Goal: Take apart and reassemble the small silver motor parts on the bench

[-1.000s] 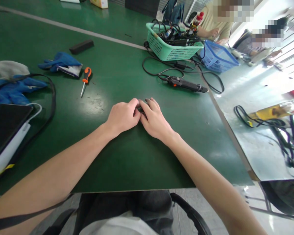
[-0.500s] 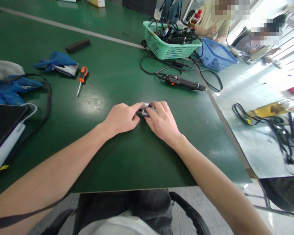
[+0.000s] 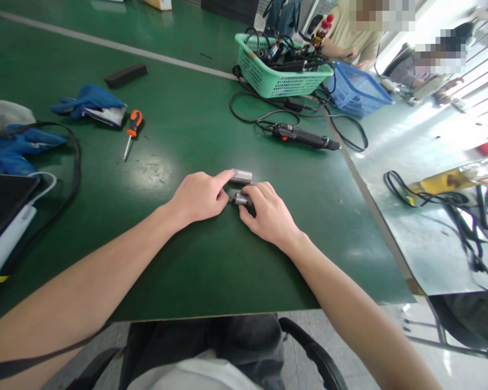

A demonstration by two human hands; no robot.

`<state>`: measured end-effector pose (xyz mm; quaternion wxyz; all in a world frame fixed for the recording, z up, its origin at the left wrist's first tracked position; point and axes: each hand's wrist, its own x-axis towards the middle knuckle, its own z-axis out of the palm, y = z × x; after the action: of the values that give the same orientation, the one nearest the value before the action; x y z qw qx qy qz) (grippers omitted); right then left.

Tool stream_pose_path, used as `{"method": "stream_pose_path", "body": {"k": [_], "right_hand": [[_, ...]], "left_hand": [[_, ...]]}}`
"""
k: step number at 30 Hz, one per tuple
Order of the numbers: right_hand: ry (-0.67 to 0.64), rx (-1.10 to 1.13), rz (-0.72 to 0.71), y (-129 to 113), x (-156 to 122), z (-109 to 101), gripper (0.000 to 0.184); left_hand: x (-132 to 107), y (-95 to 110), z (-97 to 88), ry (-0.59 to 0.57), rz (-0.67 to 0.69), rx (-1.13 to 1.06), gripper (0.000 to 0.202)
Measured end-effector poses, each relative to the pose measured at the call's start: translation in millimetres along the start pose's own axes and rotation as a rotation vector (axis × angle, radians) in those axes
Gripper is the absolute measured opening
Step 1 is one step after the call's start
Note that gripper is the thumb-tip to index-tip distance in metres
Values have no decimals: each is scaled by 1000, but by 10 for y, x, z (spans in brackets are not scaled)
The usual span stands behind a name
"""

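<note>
Both of my hands rest close together over the green table [image 3: 211,271]. My left hand [image 3: 201,197] has its index finger stretched onto the left end of a smooth silver metal cylinder [image 3: 242,176]; its other fingers are curled and partly hidden. Just nearer to me, my right hand [image 3: 270,212] holds a shorter metal cylindrical part [image 3: 241,199] between thumb and fingers. A thin tip sticks out of that part toward my left thumb; whether they touch I cannot tell.
An orange-handled screwdriver [image 3: 133,127] lies left, near blue gloves [image 3: 93,102] and a dark bar [image 3: 126,75]. A black corded electric screwdriver [image 3: 303,136] lies beyond my right hand. Behind it stand a green basket [image 3: 284,84] of tools and a blue basket [image 3: 358,92]. People sit at back right.
My right hand has come slightly nearer to me with the shorter part, away from the silver cylinder, which now shows more fully. My left hand has barely moved.
</note>
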<state>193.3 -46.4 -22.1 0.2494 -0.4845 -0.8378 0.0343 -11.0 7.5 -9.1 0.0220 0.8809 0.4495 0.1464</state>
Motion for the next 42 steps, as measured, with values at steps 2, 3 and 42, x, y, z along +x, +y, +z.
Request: {"method": "stream_pose_path", "body": {"k": [2, 3, 42], "right_hand": [[-7, 7, 12, 8, -3, 9, 25], [-10, 9, 16, 12, -6, 10, 28], [-22, 145, -38, 27, -55, -48, 22]], "left_hand": [[7, 1, 1, 4, 3, -1, 60], [8, 2, 2, 5, 5, -1, 59], [-9, -8, -12, -91, 318, -47, 20]]}}
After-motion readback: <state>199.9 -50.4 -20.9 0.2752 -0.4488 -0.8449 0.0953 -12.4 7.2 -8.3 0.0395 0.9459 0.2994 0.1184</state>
